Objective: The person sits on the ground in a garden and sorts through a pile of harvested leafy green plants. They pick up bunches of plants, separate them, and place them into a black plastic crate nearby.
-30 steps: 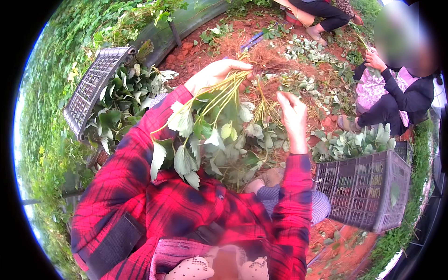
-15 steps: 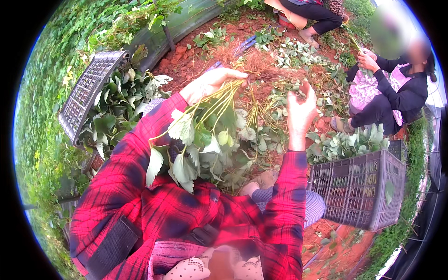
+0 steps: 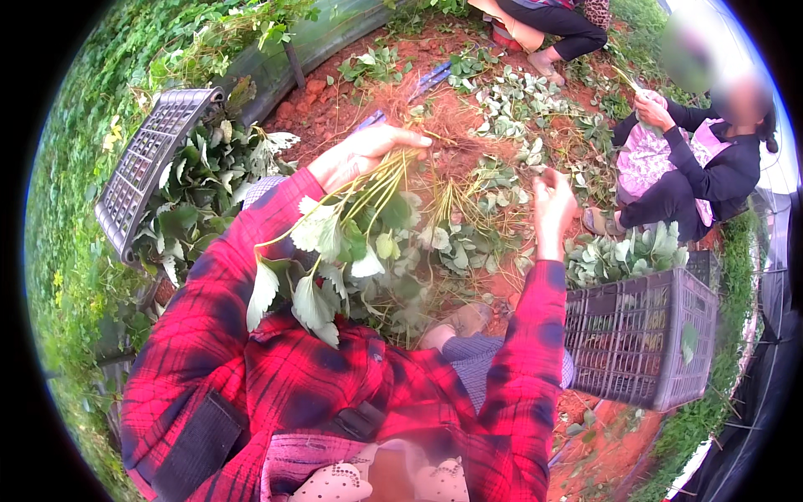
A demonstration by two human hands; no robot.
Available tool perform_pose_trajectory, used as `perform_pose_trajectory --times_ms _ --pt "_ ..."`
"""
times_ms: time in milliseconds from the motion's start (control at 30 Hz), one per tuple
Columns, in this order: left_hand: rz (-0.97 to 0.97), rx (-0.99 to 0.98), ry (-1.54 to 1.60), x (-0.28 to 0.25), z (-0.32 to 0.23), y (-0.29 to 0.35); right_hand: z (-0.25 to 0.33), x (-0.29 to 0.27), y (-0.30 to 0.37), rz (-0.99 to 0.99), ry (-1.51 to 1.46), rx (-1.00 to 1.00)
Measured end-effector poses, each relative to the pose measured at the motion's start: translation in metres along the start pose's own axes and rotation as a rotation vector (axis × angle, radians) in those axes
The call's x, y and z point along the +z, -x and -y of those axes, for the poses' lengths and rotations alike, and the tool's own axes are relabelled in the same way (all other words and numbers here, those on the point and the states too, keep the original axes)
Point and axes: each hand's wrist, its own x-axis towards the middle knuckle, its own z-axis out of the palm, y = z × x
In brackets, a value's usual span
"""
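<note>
My left hand is closed round the stems of a bunch of strawberry plants. Their toothed green leaves droop towards my lap, and a tangle of fine reddish-brown roots sticks out past my fingertips. To the right, apart from the bunch, my right hand is raised with its fingers curled together at the tips. Whether anything small sits in that pinch cannot be made out. Beneath my hands, loose leaves and plants lie over the reddish soil.
A tilted dark crate with leafy plants stands at the left. Another crate filled with plants is close on my right. A co-worker sits beyond it, holding stems; a second person sits at the far side. Blue strips lie on the soil.
My right hand has moved slightly right and down, and its spread thumb and fingers have come together. The left hand and its bunch have shifted a little left.
</note>
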Motion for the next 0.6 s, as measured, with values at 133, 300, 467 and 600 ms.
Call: perform_pose_trajectory --times_ms 133,300,467,600 --pt "-0.066 0.049 -0.042 0.007 -0.002 0.004 0.048 -0.009 0.009 0.000 -0.337 -0.177" --pt "-0.089 0.067 -0.078 0.012 -0.002 0.006 0.053 0.018 0.013 0.312 -0.253 -0.316" --pt "-0.149 0.107 -0.235 0.017 0.004 0.002 0.041 0.018 0.027 0.228 0.045 -0.521" --pt "-0.066 0.256 -0.293 0.012 0.021 -0.011 0.040 0.017 0.030 0.150 0.145 -0.593"
